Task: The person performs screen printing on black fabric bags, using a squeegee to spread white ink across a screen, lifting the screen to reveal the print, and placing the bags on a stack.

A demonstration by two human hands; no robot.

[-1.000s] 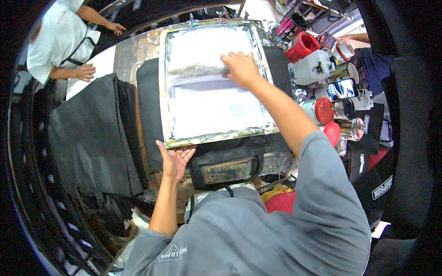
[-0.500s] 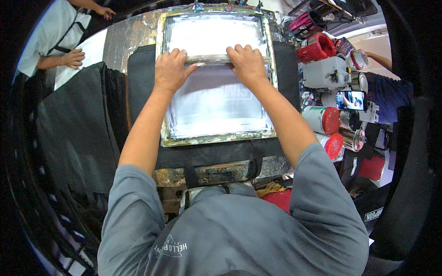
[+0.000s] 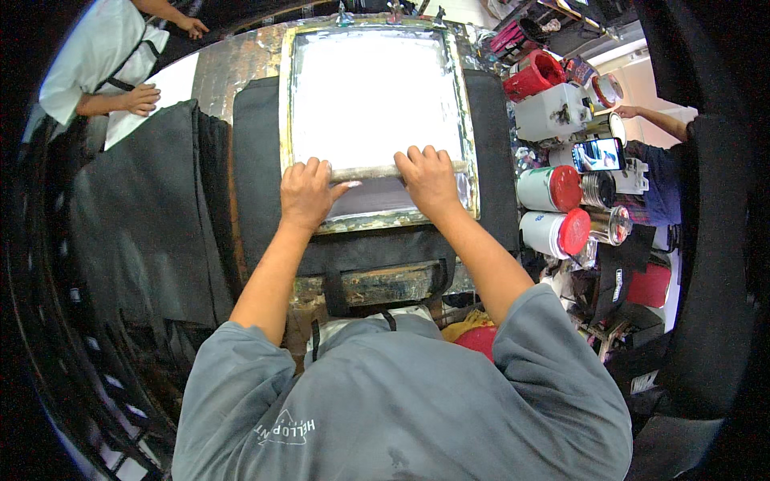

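Observation:
A squeegee [image 3: 366, 172] with a long pale handle lies across a framed printing screen [image 3: 475, 152], near the frame's close end. My left hand [image 3: 307, 194] is closed round the squeegee's left part, thumb stretched along the near side. Round its right part my right hand [image 3: 429, 183] is closed too. Bright white covers the mesh [image 3: 373, 96] beyond the squeegee; a greyish strip shows on the near side of it. Beneath the screen lies a black fabric piece [image 3: 261, 160] with strap-like handles hanging at the near edge. The squeegee's blade is hidden.
Stacked black fabric [image 3: 144, 216] lies at left. On the right stand paint tubs with red lids [image 3: 565, 188], a red container [image 3: 536, 76], a white jug [image 3: 553, 112] and a phone [image 3: 598, 155] with a lit screen. Another person's hand [image 3: 143, 99] rests on a white surface, far left.
Both hands have drawn the squeegee toward me, from the screen's upper middle to near its close end. The white-covered area beyond it has grown. My view has shifted slightly.

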